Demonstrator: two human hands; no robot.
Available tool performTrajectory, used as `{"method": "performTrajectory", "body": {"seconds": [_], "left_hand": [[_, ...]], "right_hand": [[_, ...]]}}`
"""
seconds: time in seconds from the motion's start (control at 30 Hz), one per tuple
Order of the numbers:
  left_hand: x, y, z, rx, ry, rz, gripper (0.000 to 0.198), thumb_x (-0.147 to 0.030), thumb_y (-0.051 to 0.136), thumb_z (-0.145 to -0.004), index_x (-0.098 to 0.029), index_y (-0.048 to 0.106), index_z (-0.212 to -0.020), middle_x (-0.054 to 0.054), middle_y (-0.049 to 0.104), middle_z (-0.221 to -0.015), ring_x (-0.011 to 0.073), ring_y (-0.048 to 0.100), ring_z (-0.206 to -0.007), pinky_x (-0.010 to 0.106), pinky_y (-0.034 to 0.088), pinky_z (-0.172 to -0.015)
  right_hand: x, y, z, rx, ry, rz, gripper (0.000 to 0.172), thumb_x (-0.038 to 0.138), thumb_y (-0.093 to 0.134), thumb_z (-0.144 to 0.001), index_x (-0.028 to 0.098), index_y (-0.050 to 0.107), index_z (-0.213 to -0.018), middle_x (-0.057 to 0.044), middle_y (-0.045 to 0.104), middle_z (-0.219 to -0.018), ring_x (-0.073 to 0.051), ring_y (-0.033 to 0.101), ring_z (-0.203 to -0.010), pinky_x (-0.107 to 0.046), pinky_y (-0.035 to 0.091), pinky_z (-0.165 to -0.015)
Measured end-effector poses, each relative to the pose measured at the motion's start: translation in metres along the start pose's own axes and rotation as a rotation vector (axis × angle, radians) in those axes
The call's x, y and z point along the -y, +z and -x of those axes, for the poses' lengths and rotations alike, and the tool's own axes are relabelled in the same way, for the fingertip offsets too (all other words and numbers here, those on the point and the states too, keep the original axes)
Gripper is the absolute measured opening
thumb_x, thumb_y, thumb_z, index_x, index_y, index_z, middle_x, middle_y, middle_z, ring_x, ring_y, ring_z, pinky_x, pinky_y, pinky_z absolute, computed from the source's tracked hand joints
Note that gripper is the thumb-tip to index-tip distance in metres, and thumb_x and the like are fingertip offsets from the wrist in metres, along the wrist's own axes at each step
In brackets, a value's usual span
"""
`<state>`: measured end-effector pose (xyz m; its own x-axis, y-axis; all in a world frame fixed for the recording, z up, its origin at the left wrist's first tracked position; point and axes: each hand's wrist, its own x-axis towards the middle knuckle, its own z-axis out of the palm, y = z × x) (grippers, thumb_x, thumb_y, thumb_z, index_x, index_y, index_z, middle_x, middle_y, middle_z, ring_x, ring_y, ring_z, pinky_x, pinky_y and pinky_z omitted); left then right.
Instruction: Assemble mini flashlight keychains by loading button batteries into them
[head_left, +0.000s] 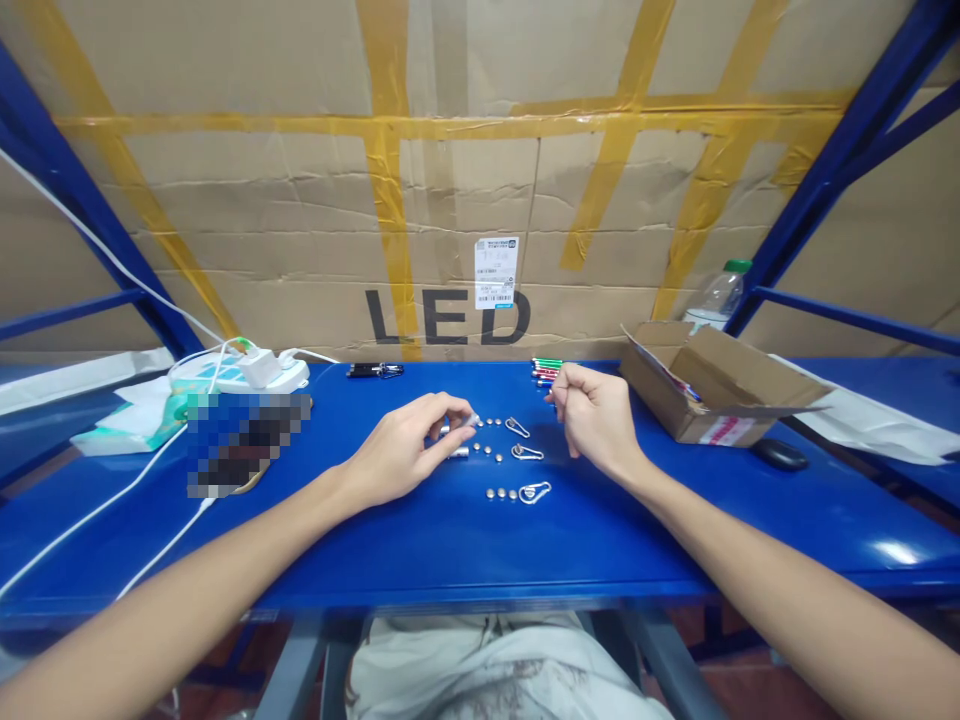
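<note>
My left hand [409,445] rests on the blue table [480,540], its fingers pinched on a small silver cylinder [466,421]. My right hand [596,410] is curled closed just right of the parts; what it pinches is too small to name. Between the hands lie rows of small round button cells [501,493], each row ending in a metal clip [535,491], and another silver cylinder [457,453] lies by my left fingers. Behind my right hand sits a bunch of coloured pen-like sticks [546,368].
An open cardboard box [712,395] stands at the right with a plastic bottle [718,295] behind it and a black oval object [780,454] beside it. A white power strip [240,372] with cables, tissues [131,425] and a dark keychain item [375,370] lie at left. Cardboard wall behind.
</note>
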<state>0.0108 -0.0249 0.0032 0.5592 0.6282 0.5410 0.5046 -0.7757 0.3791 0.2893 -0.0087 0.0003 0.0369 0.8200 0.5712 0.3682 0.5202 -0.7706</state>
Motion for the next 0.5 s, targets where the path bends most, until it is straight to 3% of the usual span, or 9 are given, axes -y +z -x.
{"method": "performTrajectory", "body": {"seconds": [0.1, 0.17, 0.23, 0.27, 0.4, 0.5], "left_hand": [[-0.0008, -0.0005, -0.0003, 0.004, -0.007, -0.004, 0.02, -0.037, 0.059, -0.109, -0.022, 0.065, -0.121, 0.003, 0.072, -0.104, 0.0145, 0.059, -0.077, 0.028, 0.05, -0.075], [-0.0008, -0.0007, -0.0004, 0.006, -0.009, -0.005, 0.019, -0.037, 0.059, -0.109, -0.022, 0.064, -0.121, 0.003, 0.072, -0.105, 0.0144, 0.059, -0.077, 0.028, 0.05, -0.075], [-0.0006, -0.0005, -0.0003, 0.007, -0.009, -0.004, 0.019, -0.036, 0.06, -0.109, -0.022, 0.064, -0.121, 0.003, 0.072, -0.105, 0.0144, 0.059, -0.078, 0.028, 0.05, -0.076], [-0.0004, -0.0003, -0.0001, 0.007, -0.009, -0.003, 0.019, -0.036, 0.06, -0.109, -0.022, 0.064, -0.121, 0.003, 0.072, -0.105, 0.0143, 0.059, -0.077, 0.028, 0.05, -0.076], [-0.0004, 0.0005, 0.0006, -0.009, 0.01, 0.005, 0.019, -0.035, 0.06, -0.109, -0.022, 0.064, -0.122, 0.002, 0.071, -0.103, 0.0141, 0.059, -0.077, 0.027, 0.049, -0.075], [-0.0012, 0.0005, 0.0006, -0.029, 0.031, 0.011, 0.018, -0.034, 0.061, -0.109, -0.022, 0.065, -0.121, 0.003, 0.072, -0.103, 0.0137, 0.059, -0.076, 0.027, 0.049, -0.074]], "right_hand": [[-0.0051, 0.0037, -0.005, -0.015, -0.022, -0.07, 0.019, 0.013, 0.046, -0.087, 0.023, 0.056, -0.075, 0.003, 0.057, -0.065, -0.012, 0.059, -0.045, -0.03, 0.056, -0.051], [-0.0076, 0.0056, -0.008, -0.043, -0.091, -0.041, 0.018, 0.015, 0.049, -0.089, 0.023, 0.065, -0.091, -0.005, 0.064, -0.091, -0.019, 0.07, -0.071, -0.029, 0.057, -0.048], [-0.0082, 0.0061, -0.0094, -0.073, -0.168, 0.014, 0.024, 0.014, 0.051, -0.089, 0.023, 0.07, -0.101, -0.011, 0.06, -0.111, -0.025, 0.07, -0.094, -0.027, 0.056, -0.043], [-0.0079, 0.0059, -0.0096, -0.084, -0.194, 0.034, 0.026, 0.013, 0.052, -0.089, 0.023, 0.072, -0.103, -0.012, 0.058, -0.116, -0.026, 0.069, -0.097, -0.027, 0.054, -0.041], [-0.006, 0.0041, -0.009, -0.1, -0.202, 0.074, 0.027, 0.011, 0.052, -0.092, 0.023, 0.073, -0.104, -0.011, 0.057, -0.116, -0.02, 0.062, -0.076, -0.03, 0.053, -0.042], [-0.0065, 0.0029, -0.0102, -0.143, -0.256, 0.175, 0.036, 0.002, 0.048, -0.084, 0.023, 0.071, -0.102, -0.009, 0.058, -0.114, -0.025, 0.064, -0.096, -0.042, 0.064, -0.072]]}}
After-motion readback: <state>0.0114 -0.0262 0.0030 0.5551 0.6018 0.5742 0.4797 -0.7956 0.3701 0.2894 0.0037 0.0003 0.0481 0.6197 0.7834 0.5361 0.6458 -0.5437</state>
